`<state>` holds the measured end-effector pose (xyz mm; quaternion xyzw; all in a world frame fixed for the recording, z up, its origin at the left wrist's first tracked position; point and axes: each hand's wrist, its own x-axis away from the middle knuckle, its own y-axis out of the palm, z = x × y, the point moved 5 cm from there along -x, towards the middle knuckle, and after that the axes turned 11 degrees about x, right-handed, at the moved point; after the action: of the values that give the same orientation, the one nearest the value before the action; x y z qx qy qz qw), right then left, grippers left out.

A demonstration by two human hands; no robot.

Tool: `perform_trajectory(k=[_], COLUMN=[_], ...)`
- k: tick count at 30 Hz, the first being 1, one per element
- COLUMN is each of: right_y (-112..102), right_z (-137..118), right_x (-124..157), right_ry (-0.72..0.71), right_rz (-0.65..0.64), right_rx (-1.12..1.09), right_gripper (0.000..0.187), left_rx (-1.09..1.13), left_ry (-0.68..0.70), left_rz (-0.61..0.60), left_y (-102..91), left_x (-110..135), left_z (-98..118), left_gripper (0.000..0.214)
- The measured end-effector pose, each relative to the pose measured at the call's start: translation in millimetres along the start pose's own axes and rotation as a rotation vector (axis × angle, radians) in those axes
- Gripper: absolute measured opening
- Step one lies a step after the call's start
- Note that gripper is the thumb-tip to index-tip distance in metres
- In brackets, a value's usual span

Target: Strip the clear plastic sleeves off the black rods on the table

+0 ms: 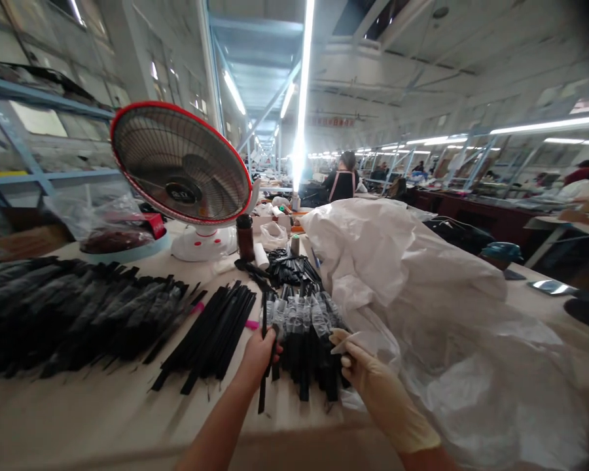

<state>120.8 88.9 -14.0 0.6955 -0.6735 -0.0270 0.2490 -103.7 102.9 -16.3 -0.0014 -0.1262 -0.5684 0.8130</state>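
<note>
- So the left hand (259,356) is bare and curled shut around a thin black strip (262,392), held upright-ish, probably so it stays clear of the pile below.
- The right hand (373,379) has a cream latex glove (392,415) on and pinches a small pale sliver (346,341) between thumb and fingers. It's too small to tell what it is, though a flimsy bit like that would explain the fingertip grip.
- Just beyond both hands sit black strips in clear plastic sleeves (299,317), fanned out loosely, I'd guess so single ones are easy to grab.
- To the left there's a tidy bundle of unsleeved black strips (211,333) with pink tips (251,324), then a long heap of dark bundles (73,314), all laid roughly parallel, which looks like it's for easy sorting.
- A big white plastic sack (422,307) slumps just beside the right hand, taking up the right side of the worktop (78,412).
- Farther back, a red-rimmed electric fan (181,163) tilts up toward the person, likely for cooling, next to a dark bottle (245,237).
- A co-worker (341,185) stands well off down the hall.
</note>
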Motion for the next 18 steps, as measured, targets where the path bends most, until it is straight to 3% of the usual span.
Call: perform_trajectory(k=[2,5,7,10,12,15,18], right_y=[1.5,2.1,4.0,15.5,25.0,32.3,31.4], right_z=[2.0,1.2,-3.6,-11.7,-13.7,-15.1,-17.2], right_x=[2.6,7.0,8.5,10.9,14.2,21.5,28.8], right_ry=[0.039,0.066,0.031,-0.072,-0.11,-0.156,-0.218], right_rz=[-0.028,-0.037,-0.057,-0.156,-0.206,-0.197,-0.18], right_rx=[-0.017,-0.008,0.038,0.158,0.208,0.321,0.502], right_gripper=[0.04,0.042,0.039,0.051,0.055,0.052,0.051], left_rx=[-0.032,-0.085,-0.114,-0.136,-0.103,0.101,0.218], left_ry=[0.005,0.03,0.057,0.088,0.043,-0.158,-0.185], left_rz=[0.021,0.006,-0.027,-0.092,-0.17,-0.383,-0.4], left_y=[1.2,-4.0,-10.4,-10.4,2.7,38.3,59.3], left_x=[-19.0,-25.7,-17.5,9.1,32.9,66.6,78.3], left_z=[-7.0,-9.7,-5.9,2.1,2.4,-5.0,-2.8], left_gripper=[0.019,0.02,0.025,0.037,0.047,0.051,0.04])
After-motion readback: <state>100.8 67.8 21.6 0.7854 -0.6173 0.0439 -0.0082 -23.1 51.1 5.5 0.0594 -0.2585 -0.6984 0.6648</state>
